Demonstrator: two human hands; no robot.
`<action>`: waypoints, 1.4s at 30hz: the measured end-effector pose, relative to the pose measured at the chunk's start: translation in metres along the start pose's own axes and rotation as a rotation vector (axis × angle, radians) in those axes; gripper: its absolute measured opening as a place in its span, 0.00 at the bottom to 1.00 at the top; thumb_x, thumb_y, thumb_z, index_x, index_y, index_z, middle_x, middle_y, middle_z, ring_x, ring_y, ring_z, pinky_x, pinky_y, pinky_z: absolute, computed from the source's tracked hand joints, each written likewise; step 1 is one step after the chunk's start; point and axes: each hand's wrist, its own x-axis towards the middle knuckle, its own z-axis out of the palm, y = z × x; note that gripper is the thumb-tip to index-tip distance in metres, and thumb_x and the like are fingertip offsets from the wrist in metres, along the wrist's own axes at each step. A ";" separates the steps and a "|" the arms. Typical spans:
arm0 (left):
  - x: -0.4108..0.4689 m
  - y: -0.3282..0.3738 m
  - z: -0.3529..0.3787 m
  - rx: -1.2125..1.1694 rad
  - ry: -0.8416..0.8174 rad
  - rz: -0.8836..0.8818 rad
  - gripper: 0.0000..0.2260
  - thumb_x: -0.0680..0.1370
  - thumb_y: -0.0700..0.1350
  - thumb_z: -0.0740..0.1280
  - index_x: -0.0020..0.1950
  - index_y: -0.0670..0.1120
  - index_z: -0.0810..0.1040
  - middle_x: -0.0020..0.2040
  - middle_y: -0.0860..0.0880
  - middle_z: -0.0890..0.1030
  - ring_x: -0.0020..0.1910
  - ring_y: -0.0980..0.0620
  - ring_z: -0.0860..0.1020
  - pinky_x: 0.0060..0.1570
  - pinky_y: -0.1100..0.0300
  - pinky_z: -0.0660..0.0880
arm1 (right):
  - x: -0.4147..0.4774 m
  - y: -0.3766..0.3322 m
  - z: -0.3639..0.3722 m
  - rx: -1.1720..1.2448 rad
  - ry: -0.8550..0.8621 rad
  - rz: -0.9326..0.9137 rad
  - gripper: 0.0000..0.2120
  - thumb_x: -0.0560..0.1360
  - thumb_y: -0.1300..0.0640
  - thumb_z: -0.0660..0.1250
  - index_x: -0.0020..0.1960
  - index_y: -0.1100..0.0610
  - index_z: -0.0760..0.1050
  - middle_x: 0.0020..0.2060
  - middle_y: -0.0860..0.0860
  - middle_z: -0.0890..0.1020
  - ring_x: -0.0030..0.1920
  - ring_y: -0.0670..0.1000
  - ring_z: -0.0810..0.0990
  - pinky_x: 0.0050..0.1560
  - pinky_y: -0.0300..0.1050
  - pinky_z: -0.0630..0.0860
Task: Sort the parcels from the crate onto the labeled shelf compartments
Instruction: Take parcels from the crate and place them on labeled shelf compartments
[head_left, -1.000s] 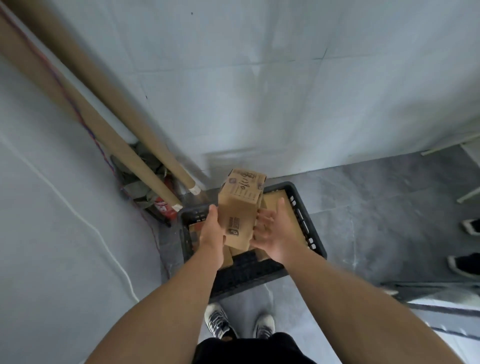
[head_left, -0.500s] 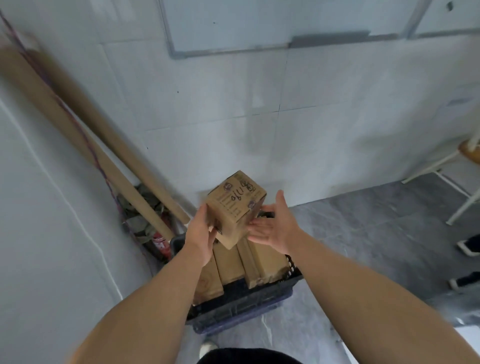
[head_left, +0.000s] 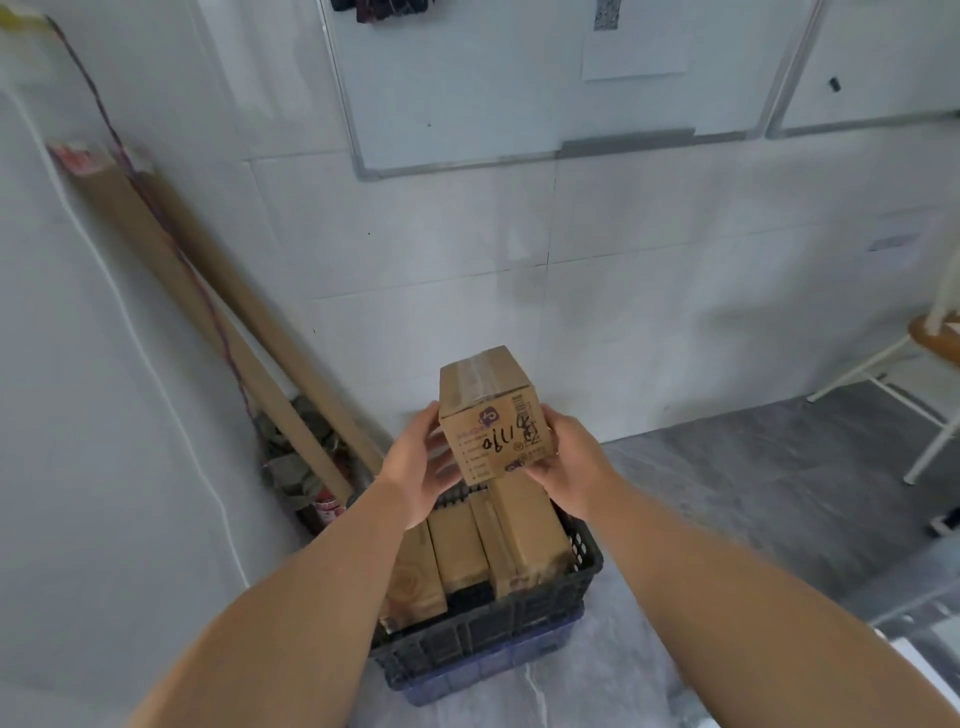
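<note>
— What have the hands got there?

— One parcel (head_left: 491, 415), a small brown cardboard box. Clear tape runs over its top. Black marker scrawl crosses the face turned this way, with a purple logo above it and a barcode at the upper right corner.

— How is it gripped?

— From both sides. The left hand (head_left: 415, 467) curls its fingers round the left edge. The right hand (head_left: 569, 462) wraps the lower right corner, thumb on the front face. The box is in the air, a little tilted, just above the far end of the crate.

— And the crate?

— The black crate (head_left: 493, 634) has slatted walls and is stacked on a blue crate (head_left: 483, 675), which stands on the grey floor (head_left: 753, 493). Inside it three more brown boxes stand side by side: the left box (head_left: 415, 582), the middle box (head_left: 460, 545) and the right box (head_left: 524, 540). The left forearm covers part of the left one, so I can't tell what lies behind it.

— So the count?

— Four parcels that I can see, one held and three in the crate. Two crates. Two long cardboard tubes (head_left: 156, 260) lean in the corner to the left, and a whiteboard (head_left: 467, 93) hangs on the wall above.
</note>
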 end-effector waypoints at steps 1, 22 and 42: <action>-0.003 0.002 0.003 -0.002 -0.025 -0.003 0.17 0.83 0.56 0.61 0.63 0.47 0.80 0.59 0.41 0.82 0.60 0.41 0.80 0.61 0.41 0.78 | -0.002 -0.003 -0.001 -0.004 0.006 -0.007 0.17 0.84 0.54 0.57 0.66 0.63 0.74 0.54 0.62 0.83 0.52 0.57 0.84 0.50 0.50 0.81; -0.044 0.010 0.016 0.105 -0.390 -0.033 0.13 0.82 0.44 0.64 0.67 0.47 0.77 0.61 0.45 0.81 0.63 0.44 0.77 0.48 0.54 0.76 | -0.125 0.014 0.001 0.072 0.344 -0.193 0.15 0.83 0.50 0.62 0.65 0.56 0.75 0.57 0.57 0.84 0.58 0.58 0.83 0.62 0.60 0.77; -0.121 -0.061 0.018 0.398 -0.925 -0.311 0.26 0.74 0.66 0.65 0.69 0.56 0.77 0.64 0.44 0.82 0.63 0.39 0.80 0.64 0.33 0.72 | -0.284 0.099 -0.005 0.174 0.597 -0.379 0.16 0.78 0.44 0.69 0.64 0.47 0.79 0.61 0.49 0.82 0.62 0.57 0.80 0.62 0.62 0.76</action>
